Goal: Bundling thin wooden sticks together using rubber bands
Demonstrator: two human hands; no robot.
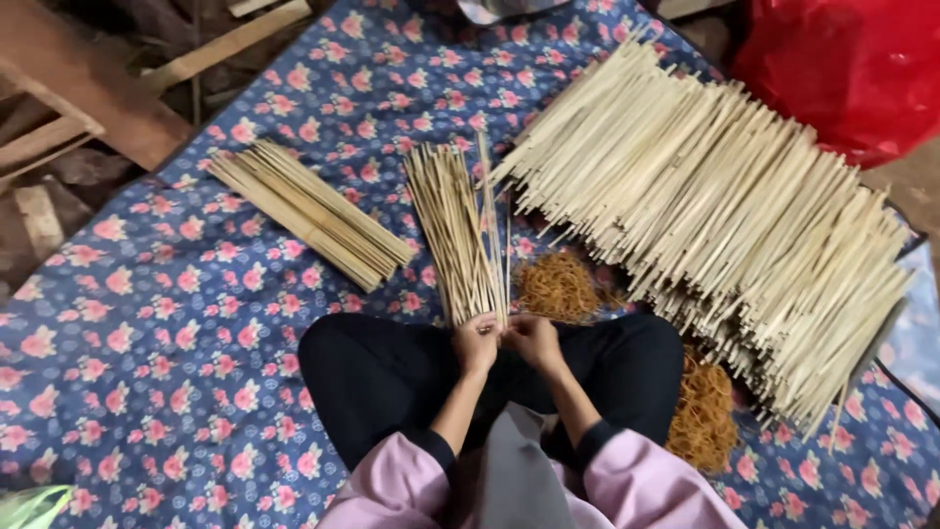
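Your left hand (476,345) and right hand (532,339) are together, both clamped on a fan of thin pale bamboo sticks (457,227) over your knees, frizzy rubber bands (557,286) just beside, floral cloth (147,323) underneath.

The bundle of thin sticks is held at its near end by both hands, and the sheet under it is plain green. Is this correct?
Not fully. The head view shows both the left hand and the right hand gripping the near end of the bundle of thin sticks, but the sheet is blue with pink flowers, not plain green.
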